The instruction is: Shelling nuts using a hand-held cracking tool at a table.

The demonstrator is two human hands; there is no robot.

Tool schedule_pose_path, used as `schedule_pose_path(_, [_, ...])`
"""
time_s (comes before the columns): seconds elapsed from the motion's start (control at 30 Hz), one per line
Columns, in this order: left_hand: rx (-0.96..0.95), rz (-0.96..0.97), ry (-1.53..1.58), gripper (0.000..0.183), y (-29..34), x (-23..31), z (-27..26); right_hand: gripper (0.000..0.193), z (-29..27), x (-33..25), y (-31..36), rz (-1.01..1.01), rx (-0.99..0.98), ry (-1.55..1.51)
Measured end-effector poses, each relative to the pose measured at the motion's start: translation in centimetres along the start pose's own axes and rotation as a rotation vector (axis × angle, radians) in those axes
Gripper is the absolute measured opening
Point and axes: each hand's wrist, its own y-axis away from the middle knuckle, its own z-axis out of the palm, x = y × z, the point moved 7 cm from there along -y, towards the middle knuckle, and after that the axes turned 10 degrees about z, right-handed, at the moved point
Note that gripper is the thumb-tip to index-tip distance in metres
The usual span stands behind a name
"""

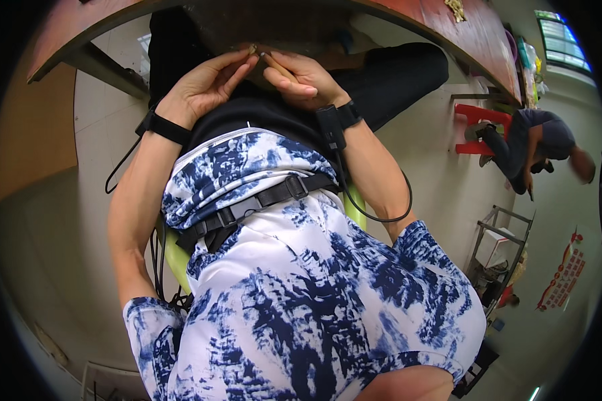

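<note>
My left hand (207, 83) is raised in front of my lap, just below the table edge, its fingertips pinched on a small brown piece (253, 49). My right hand (302, 77) sits right beside it, fingers curled around a thin tan stick (275, 64) whose tip points at the brown piece. The two hands nearly touch at the fingertips. Each wrist carries a black strap (167, 127) with a cable running off it. My blue-and-white patterned shirt (301, 287) with a black chest harness fills the lower picture.
A red-brown wooden table (475, 40) arcs across the top, just beyond my hands. At the right, another person (535, 144) bends over by a red stool (475, 120). A metal rack (502, 240) stands on the pale tiled floor.
</note>
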Motion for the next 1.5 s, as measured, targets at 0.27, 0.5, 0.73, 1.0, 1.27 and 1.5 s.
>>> schedule_pose_path(0.27, [0.033,-0.008,0.031,0.016,-0.3,-0.1,-1.5,0.031,-3.3,1.0,-0.9,-0.060,0.103,-0.273])
schedule_pose_path(0.5, [-0.056,-0.044,0.112,0.017,0.4,-0.2,-1.3,0.036,-2.4,0.1,-1.0,-0.068,-0.054,-0.327])
schedule_pose_path(0.73, [-0.199,-0.093,0.085,0.024,0.2,-0.4,-0.8,0.041,-2.0,0.6,-0.8,-0.061,-0.104,-0.190])
schedule_pose_path(1.0, [-0.270,-0.072,0.132,0.027,0.1,-0.3,-0.2,0.042,-2.0,-0.4,-0.5,-0.110,-0.095,-0.265])
schedule_pose_path(1.27, [-0.339,-0.057,0.188,0.028,0.3,0.3,0.1,0.040,-2.2,-0.6,0.0,-0.179,-0.054,-0.266])
schedule_pose_path(1.5, [-0.286,0.022,0.105,0.031,0.7,0.9,0.1,0.039,-1.8,-0.1,-0.4,-0.146,-0.092,-0.248])
